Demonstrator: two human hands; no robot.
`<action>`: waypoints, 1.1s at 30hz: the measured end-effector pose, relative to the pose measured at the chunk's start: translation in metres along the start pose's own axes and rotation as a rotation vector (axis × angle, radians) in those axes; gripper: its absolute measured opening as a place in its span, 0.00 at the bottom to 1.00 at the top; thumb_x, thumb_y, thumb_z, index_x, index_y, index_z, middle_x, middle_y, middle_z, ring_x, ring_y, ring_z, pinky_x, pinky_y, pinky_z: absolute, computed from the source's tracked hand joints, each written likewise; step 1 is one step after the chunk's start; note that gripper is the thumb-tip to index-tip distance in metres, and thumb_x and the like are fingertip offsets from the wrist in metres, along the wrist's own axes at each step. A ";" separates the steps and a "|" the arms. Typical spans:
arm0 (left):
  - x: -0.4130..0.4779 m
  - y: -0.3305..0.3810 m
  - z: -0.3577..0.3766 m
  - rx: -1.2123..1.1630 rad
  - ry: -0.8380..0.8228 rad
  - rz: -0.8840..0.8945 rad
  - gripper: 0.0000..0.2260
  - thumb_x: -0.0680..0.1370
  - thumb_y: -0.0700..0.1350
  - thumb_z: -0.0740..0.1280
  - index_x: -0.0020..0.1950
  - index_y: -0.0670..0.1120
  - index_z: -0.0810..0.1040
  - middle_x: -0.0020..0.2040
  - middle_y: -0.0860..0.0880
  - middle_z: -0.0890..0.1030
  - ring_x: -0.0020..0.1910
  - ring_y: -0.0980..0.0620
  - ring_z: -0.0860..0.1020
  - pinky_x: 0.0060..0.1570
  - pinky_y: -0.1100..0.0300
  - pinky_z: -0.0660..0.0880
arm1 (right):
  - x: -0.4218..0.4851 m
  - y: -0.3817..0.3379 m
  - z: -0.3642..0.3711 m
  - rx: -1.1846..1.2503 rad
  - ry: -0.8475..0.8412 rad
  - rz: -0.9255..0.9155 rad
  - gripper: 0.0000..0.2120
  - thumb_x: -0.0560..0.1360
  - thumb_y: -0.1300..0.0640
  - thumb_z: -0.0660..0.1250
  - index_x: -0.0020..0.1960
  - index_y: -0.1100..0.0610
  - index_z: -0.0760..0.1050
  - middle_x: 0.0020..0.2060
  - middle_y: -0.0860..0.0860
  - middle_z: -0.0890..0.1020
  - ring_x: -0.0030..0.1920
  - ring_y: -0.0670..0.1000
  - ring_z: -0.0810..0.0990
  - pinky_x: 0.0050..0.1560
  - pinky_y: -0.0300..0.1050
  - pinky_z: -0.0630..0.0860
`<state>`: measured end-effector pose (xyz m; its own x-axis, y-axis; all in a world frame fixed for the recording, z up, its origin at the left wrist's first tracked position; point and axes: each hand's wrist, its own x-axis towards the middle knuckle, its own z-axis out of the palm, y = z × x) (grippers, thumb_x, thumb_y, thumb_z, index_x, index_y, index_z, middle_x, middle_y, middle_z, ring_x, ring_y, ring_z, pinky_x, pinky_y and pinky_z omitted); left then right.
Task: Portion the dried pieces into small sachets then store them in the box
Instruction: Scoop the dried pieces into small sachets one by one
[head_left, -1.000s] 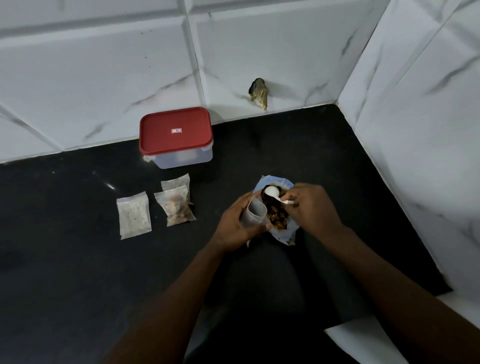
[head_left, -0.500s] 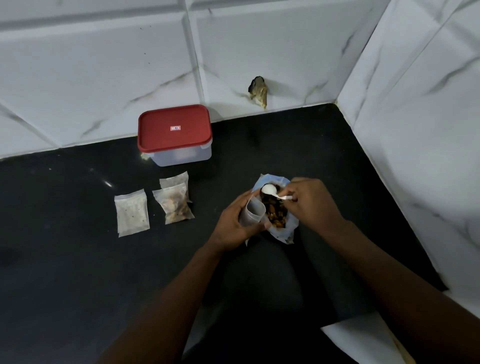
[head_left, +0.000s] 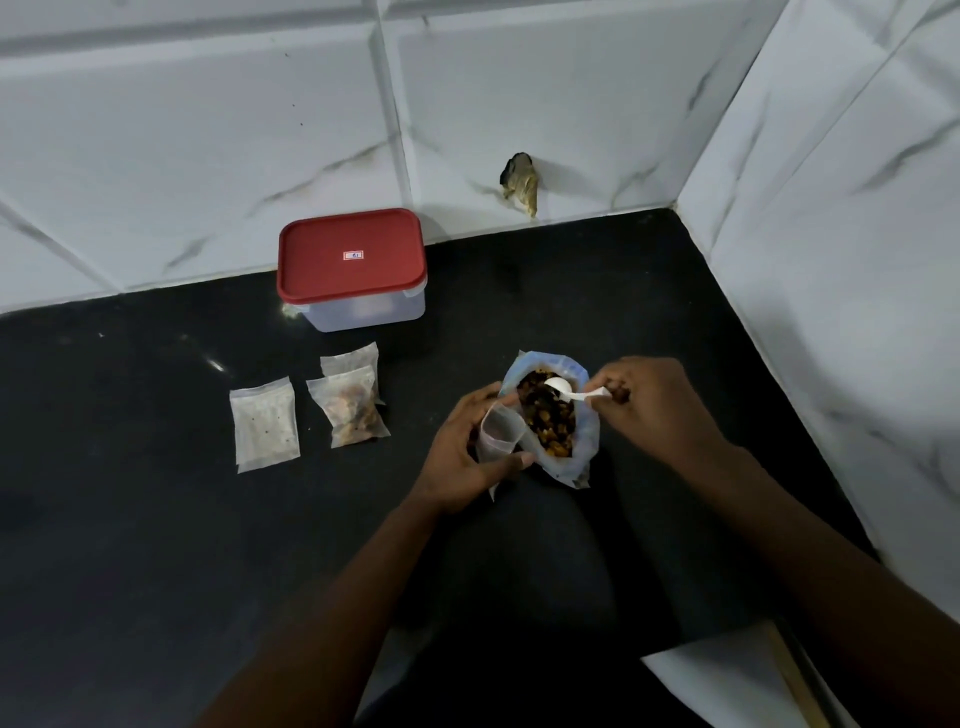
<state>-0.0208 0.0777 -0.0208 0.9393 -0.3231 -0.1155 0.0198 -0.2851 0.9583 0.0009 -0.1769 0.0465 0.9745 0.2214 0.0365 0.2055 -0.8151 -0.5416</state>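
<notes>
Two hands busy: left hand (head_left: 467, 452) grip curled round open sachet (head_left: 498, 434), touching bag (head_left: 584, 457) on its left side. Right hand (head_left: 654, 410) pinches spoon (head_left: 574, 396), handle pointing right, bowl in dried pieces (head_left: 548, 426). Sachet mouth just left of spoon, short hop imo. Box (head_left: 353, 265) lidded, near back edge of table (head_left: 156, 519).

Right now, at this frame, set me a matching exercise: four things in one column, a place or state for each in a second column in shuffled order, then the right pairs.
Things
1. red-lidded box
2. white spoon
3. open sachet
4. filled sachet

Place or state
A. held by the left hand
B. lying on the black counter, left of both hands
C. lid on, by the tiled wall
D. in the right hand, over the bag of dried pieces

Pairs: 1-C, 2-D, 3-A, 4-B
</notes>
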 end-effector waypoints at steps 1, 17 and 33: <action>-0.005 -0.001 0.001 -0.001 0.025 0.003 0.31 0.71 0.57 0.76 0.73 0.56 0.74 0.73 0.61 0.70 0.72 0.62 0.71 0.68 0.59 0.73 | 0.001 0.000 0.002 -0.004 -0.014 0.007 0.05 0.75 0.60 0.74 0.50 0.53 0.85 0.41 0.46 0.84 0.42 0.40 0.81 0.48 0.42 0.79; -0.013 -0.006 -0.001 -0.085 -0.134 -0.308 0.21 0.75 0.46 0.77 0.64 0.58 0.76 0.62 0.56 0.80 0.61 0.58 0.78 0.59 0.58 0.76 | -0.006 -0.018 0.019 0.170 -0.193 0.410 0.06 0.75 0.58 0.75 0.51 0.51 0.84 0.42 0.43 0.83 0.36 0.38 0.81 0.39 0.31 0.75; -0.014 -0.001 -0.004 -0.057 -0.207 -0.284 0.23 0.76 0.44 0.76 0.67 0.61 0.74 0.63 0.57 0.80 0.62 0.63 0.78 0.63 0.59 0.76 | -0.018 -0.017 0.033 0.728 -0.102 0.813 0.04 0.76 0.60 0.73 0.48 0.52 0.85 0.41 0.50 0.87 0.31 0.45 0.77 0.31 0.37 0.73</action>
<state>-0.0328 0.0859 -0.0195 0.8042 -0.4164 -0.4241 0.2946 -0.3405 0.8929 -0.0237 -0.1489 0.0272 0.7757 -0.1688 -0.6081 -0.6309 -0.2334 -0.7400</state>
